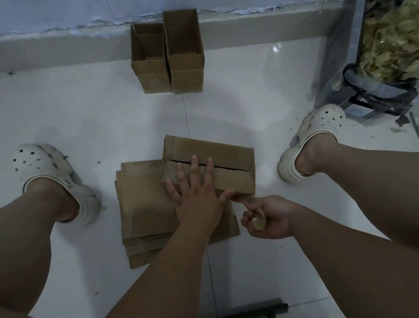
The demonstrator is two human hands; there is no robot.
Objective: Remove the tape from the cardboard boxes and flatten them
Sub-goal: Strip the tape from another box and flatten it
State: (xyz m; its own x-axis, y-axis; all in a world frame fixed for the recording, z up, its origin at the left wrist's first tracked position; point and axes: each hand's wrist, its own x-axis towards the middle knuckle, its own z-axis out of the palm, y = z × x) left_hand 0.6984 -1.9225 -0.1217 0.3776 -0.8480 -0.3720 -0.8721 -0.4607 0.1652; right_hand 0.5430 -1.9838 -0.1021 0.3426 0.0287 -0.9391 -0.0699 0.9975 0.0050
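— Cardboard box [218, 155]: sits on flattened stack [143, 211], white floor [92, 115]. Left hand [197, 200]?
— Flat on top, fingers straight, spread. Right hand [265, 218] curled round tape wad [259, 223], at near corner.

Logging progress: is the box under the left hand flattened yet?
Not flat: the box shows side walls atop the flat stack, with its flaps shut along a dark seam. The left hand presses on it, fingers straight.

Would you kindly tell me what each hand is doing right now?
Left hand: open, pressing flat on the box.
Right hand: closed around wadded tape.
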